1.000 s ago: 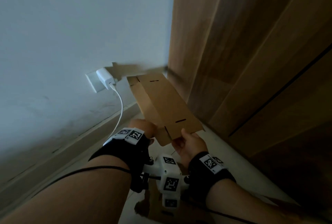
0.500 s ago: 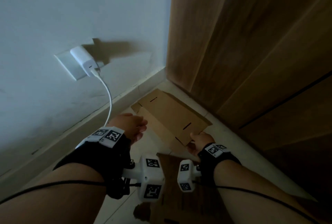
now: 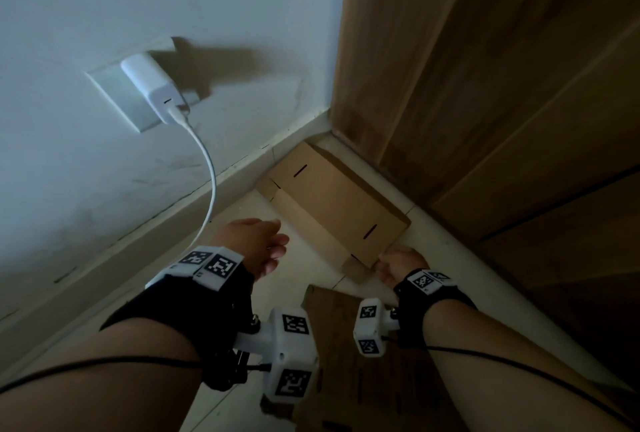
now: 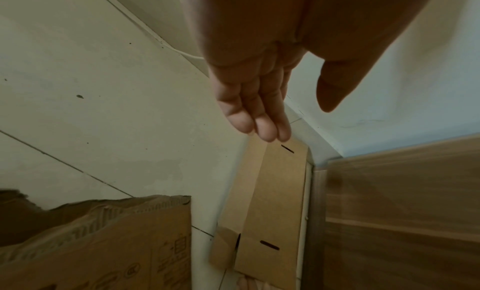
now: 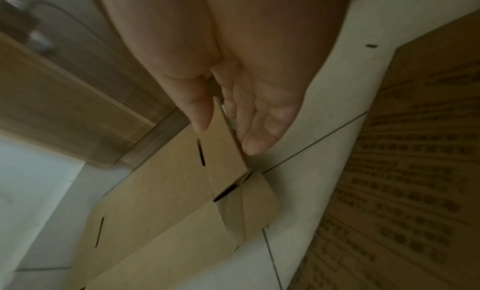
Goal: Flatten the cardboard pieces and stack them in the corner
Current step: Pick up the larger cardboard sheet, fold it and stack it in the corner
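1. Lying flat at centre frame, the flattened cardboard piece (image 3: 332,203) sits on the floor (image 3: 304,279) with its far end at the corner where skirting (image 3: 194,196) meets the wooden panel (image 3: 485,85), its stacking place.
2. Right hand (image 3: 398,263), lower centre, pinches the near edge between thumb and fingers (image 5: 259,134), probably to steer it square.
3. Left hand (image 3: 256,241) hovers beside it, fingers (image 4: 254,113) straight and together, holding nothing.
4. Printed cardboard (image 3: 363,379), bottom of frame, awaits stacking.

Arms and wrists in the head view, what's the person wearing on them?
Bare forearms, no sleeves. Each wrist has a black strap topped by a white block with black-and-white square markers. White marker-covered camera units hang below, and thin black cables trail along both forearms.
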Action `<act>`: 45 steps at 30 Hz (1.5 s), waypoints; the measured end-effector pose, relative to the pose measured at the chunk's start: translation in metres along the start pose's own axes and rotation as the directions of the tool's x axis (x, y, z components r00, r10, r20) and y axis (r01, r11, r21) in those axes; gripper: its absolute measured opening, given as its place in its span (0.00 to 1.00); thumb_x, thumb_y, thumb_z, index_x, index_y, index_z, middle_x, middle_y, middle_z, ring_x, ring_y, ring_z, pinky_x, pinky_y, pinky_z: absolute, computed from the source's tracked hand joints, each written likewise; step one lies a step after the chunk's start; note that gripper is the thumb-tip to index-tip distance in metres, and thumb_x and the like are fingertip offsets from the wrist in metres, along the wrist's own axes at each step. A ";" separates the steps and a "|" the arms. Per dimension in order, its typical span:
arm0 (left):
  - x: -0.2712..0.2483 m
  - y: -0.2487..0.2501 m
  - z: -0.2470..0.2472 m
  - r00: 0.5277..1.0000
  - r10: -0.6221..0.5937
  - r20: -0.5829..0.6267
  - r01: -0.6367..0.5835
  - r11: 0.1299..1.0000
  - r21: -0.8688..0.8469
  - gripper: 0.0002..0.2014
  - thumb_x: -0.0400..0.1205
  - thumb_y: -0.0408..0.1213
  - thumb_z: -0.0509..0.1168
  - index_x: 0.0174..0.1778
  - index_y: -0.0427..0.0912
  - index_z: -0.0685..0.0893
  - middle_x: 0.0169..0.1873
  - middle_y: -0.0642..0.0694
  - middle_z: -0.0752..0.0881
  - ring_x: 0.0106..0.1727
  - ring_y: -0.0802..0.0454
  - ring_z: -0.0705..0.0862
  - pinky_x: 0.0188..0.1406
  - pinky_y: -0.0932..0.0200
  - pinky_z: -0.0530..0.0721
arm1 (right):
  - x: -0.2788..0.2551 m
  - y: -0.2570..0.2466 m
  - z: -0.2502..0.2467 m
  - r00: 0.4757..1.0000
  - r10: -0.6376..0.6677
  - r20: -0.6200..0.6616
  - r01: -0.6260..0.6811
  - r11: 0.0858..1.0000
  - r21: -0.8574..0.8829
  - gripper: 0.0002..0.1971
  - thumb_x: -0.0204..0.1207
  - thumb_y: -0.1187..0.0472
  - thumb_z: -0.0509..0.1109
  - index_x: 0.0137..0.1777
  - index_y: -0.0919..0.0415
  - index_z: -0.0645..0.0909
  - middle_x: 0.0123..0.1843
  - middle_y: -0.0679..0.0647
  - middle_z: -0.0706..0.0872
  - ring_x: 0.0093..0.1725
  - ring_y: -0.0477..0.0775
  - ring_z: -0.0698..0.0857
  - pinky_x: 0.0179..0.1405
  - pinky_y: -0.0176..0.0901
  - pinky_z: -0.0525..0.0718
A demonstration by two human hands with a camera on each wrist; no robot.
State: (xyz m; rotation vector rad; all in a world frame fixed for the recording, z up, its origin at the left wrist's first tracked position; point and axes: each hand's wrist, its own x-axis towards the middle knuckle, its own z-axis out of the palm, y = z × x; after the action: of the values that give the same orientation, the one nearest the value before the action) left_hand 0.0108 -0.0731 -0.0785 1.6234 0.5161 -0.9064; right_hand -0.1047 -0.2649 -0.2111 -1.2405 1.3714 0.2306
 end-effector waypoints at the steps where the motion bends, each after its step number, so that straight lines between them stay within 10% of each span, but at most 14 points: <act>1: -0.002 0.000 0.001 1.000 0.002 0.002 -0.002 1.000 0.011 0.18 0.82 0.36 0.60 0.69 0.37 0.73 0.33 0.41 0.83 0.28 0.50 0.75 0.27 0.59 0.70 | 0.001 0.002 -0.002 1.000 -0.008 0.016 0.008 1.000 -0.007 0.13 0.77 0.68 0.64 0.30 0.60 0.74 0.33 0.57 0.79 0.39 0.58 0.80 0.60 0.56 0.81; 6: -0.011 0.000 0.007 0.999 0.037 0.018 -0.037 0.999 0.038 0.09 0.83 0.36 0.61 0.58 0.42 0.73 0.33 0.42 0.82 0.29 0.50 0.75 0.29 0.59 0.70 | -0.012 0.010 -0.016 0.999 -0.009 0.045 0.007 0.999 0.050 0.10 0.78 0.69 0.64 0.39 0.54 0.75 0.42 0.55 0.79 0.37 0.51 0.79 0.57 0.49 0.79; 10: -0.016 -0.002 0.009 0.999 0.034 0.041 -0.036 0.998 0.060 0.06 0.82 0.37 0.62 0.40 0.43 0.76 0.33 0.43 0.82 0.28 0.50 0.75 0.28 0.59 0.70 | -0.026 0.028 -0.034 0.999 0.018 -0.041 -0.022 0.994 -0.107 0.21 0.78 0.60 0.65 0.70 0.67 0.76 0.63 0.65 0.82 0.58 0.62 0.81 0.63 0.51 0.81; 16: -0.021 -0.007 0.012 0.996 0.031 0.078 -0.040 0.993 0.115 0.09 0.81 0.38 0.63 0.34 0.45 0.77 0.14 0.50 0.85 0.23 0.53 0.79 0.28 0.60 0.72 | -0.032 0.072 -0.076 0.988 0.050 -0.145 -0.108 0.900 -0.422 0.21 0.82 0.55 0.58 0.71 0.64 0.75 0.73 0.61 0.78 0.69 0.61 0.79 0.68 0.43 0.75; 26: -0.030 -0.009 0.013 0.998 0.034 0.057 -0.044 0.980 0.193 0.08 0.82 0.39 0.63 0.37 0.47 0.76 0.33 0.44 0.83 0.30 0.51 0.78 0.32 0.60 0.73 | -0.039 0.072 -0.077 0.978 0.165 -0.131 -0.210 0.804 -0.556 0.25 0.77 0.58 0.68 0.71 0.70 0.75 0.73 0.64 0.78 0.73 0.63 0.76 0.51 0.37 0.71; 30: -0.031 -0.009 0.013 0.998 0.032 0.055 -0.043 0.976 0.213 0.08 0.82 0.38 0.62 0.37 0.46 0.75 0.33 0.44 0.83 0.30 0.51 0.77 0.32 0.60 0.72 | 0.009 0.094 -0.083 0.983 0.169 -0.078 -0.172 0.669 -0.723 0.39 0.73 0.36 0.61 0.78 0.60 0.67 0.79 0.59 0.71 0.75 0.65 0.73 0.74 0.54 0.71; 32: -0.031 -0.009 0.014 0.998 0.031 0.057 -0.043 0.973 0.225 0.09 0.82 0.39 0.62 0.36 0.46 0.75 0.33 0.44 0.83 0.30 0.51 0.77 0.33 0.60 0.73 | 0.000 0.085 -0.078 0.986 0.159 -0.052 -0.142 0.628 -0.765 0.33 0.78 0.42 0.59 0.78 0.61 0.67 0.80 0.59 0.70 0.75 0.63 0.72 0.77 0.53 0.69; 38: -0.032 -0.006 0.018 0.997 0.056 0.053 -0.068 0.960 0.271 0.06 0.82 0.39 0.62 0.52 0.43 0.77 0.34 0.45 0.84 0.32 0.51 0.79 0.34 0.61 0.75 | -0.044 0.053 -0.060 0.995 0.097 -0.015 -0.084 0.761 -0.643 0.29 0.82 0.47 0.55 0.76 0.68 0.69 0.77 0.64 0.73 0.75 0.64 0.74 0.75 0.49 0.71; 45: -0.050 0.014 0.021 0.991 0.083 0.106 -0.108 0.959 0.261 0.10 0.82 0.38 0.62 0.34 0.45 0.77 0.32 0.46 0.82 0.30 0.52 0.77 0.31 0.62 0.72 | -0.087 0.035 -0.059 0.986 -0.086 0.142 0.125 0.948 -0.292 0.10 0.75 0.55 0.66 0.54 0.55 0.81 0.61 0.62 0.86 0.59 0.66 0.85 0.64 0.64 0.82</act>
State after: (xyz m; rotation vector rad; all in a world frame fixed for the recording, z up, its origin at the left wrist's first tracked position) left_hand -0.0151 -0.0898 -0.0320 1.8206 0.2545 -1.0072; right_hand -0.1908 -0.2504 -0.1435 -1.5202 1.1841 0.4483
